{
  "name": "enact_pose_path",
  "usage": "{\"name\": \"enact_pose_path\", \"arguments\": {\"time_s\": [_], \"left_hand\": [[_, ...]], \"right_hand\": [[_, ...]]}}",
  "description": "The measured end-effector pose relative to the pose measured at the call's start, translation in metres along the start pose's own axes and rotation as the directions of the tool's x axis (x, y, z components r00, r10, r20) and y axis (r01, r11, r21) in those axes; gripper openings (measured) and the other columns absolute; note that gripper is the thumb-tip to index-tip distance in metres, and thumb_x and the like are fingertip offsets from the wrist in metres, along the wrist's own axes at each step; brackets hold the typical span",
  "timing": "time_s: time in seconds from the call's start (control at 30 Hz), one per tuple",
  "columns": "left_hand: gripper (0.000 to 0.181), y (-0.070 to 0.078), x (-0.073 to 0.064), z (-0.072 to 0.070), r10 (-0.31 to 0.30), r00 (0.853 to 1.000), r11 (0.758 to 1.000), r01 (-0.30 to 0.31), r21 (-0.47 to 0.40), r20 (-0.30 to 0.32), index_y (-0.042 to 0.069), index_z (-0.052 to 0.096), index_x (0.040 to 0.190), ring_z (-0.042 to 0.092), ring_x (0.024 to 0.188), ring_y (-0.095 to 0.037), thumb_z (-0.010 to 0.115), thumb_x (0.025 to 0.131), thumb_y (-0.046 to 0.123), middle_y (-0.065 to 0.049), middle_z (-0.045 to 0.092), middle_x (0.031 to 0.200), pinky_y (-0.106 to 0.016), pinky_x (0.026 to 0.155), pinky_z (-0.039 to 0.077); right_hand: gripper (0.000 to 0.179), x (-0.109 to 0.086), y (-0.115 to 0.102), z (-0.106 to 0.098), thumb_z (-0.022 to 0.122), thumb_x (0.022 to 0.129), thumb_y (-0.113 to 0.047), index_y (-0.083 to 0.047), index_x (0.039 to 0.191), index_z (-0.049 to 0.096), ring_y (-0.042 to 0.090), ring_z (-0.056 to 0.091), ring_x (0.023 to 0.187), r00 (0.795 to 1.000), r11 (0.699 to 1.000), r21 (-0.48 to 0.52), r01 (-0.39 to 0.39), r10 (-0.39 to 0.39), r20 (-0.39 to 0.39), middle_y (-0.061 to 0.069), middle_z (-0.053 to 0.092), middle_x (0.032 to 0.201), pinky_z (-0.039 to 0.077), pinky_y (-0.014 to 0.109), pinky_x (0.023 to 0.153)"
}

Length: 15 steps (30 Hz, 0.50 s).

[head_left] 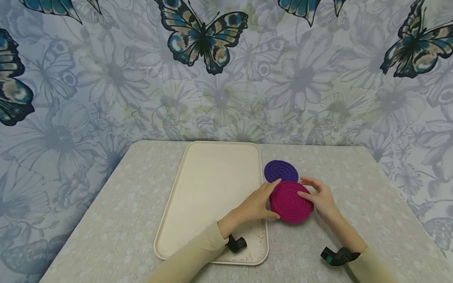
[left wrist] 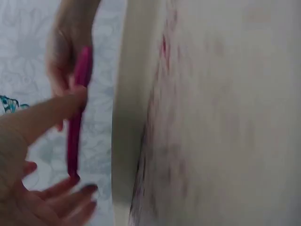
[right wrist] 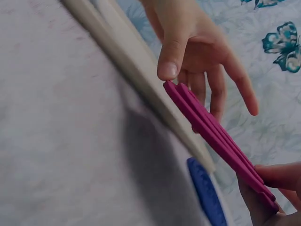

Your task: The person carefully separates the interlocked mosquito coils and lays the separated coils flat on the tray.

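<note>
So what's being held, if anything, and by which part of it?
The pink spiral disc. In the head view, the right hand pinches its right edge; the left hand touches its left edge.

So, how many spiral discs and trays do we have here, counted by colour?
Magenta spiral disc: 1
Blue-purple spiral disc: 1
Cream tray: 1
Total: 3

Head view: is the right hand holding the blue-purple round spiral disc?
No, the right hand pinches the magenta round spiral disc, while the blue-purple round spiral disc lies on the pale patterned table.
</note>
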State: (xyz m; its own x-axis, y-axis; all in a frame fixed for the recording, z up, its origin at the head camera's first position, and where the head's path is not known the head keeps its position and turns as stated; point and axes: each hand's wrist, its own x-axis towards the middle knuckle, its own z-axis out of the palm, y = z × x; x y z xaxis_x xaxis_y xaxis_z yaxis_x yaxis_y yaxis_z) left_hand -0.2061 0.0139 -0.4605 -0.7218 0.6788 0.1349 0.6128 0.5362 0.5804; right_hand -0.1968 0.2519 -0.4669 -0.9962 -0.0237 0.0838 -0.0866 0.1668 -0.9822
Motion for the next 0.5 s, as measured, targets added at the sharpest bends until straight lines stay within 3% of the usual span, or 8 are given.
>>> {"name": "enact_pose_path", "arguments": {"time_s": [0.13, 0.23, 0.37, 0.5], "left_hand": [[0.103, -0.007, 0.003, -0.017, 0.003, 0.999, 0.973, -0.011, -0.229, -0.038, 0.019, 0.012, 0.154, 0.046, 0.130, -0.023, 0.080, 0.077, 0.021, -0.013, 0.038, 0.144, -0.026, 0.105, 0.044], [0.101, -0.012, 0.004, -0.030, -0.009, 0.998, 0.922, -0.017, -0.387, -0.066, 0.020, 0.013, 0.154, 0.044, 0.133, -0.028, 0.079, 0.077, 0.013, -0.014, 0.034, 0.148, -0.026, 0.106, 0.043], [0.100, -0.020, 0.005, -0.050, -0.023, 0.994, 0.864, -0.033, -0.503, -0.105, 0.021, 0.015, 0.153, 0.045, 0.133, -0.030, 0.078, 0.077, 0.006, -0.013, 0.031, 0.152, -0.029, 0.108, 0.042], [0.095, -0.026, 0.004, -0.072, -0.039, 0.994, 0.761, -0.037, -0.647, -0.103, 0.022, 0.016, 0.153, 0.048, 0.131, -0.032, 0.072, 0.081, -0.002, -0.012, 0.025, 0.155, -0.035, 0.104, 0.046]], "right_hand": [[0.037, 0.014, -0.018, 0.007, 0.069, 0.083, 0.000, -0.018, 0.115, 0.062, 0.002, 0.067, 0.075, 1.000, 0.996, 0.090, -0.003, 0.006, -0.029, -0.015, 0.062, 0.100, 0.056, 0.016, 0.067], [0.036, 0.025, -0.030, 0.015, 0.069, 0.083, 0.002, -0.022, 0.109, 0.062, 0.002, 0.068, 0.072, 0.998, 0.991, 0.133, -0.008, 0.017, -0.064, -0.013, 0.062, 0.100, 0.056, 0.016, 0.066], [0.035, 0.038, -0.047, 0.029, 0.069, 0.082, 0.005, -0.023, 0.103, 0.063, 0.002, 0.067, 0.067, 0.993, 0.975, 0.221, -0.019, 0.044, -0.112, -0.010, 0.062, 0.100, 0.056, 0.016, 0.064], [0.034, 0.049, -0.065, 0.046, 0.068, 0.082, 0.007, -0.022, 0.098, 0.065, 0.001, 0.066, 0.062, 0.983, 0.946, 0.322, -0.041, 0.095, -0.155, -0.006, 0.062, 0.100, 0.056, 0.015, 0.061]]}}
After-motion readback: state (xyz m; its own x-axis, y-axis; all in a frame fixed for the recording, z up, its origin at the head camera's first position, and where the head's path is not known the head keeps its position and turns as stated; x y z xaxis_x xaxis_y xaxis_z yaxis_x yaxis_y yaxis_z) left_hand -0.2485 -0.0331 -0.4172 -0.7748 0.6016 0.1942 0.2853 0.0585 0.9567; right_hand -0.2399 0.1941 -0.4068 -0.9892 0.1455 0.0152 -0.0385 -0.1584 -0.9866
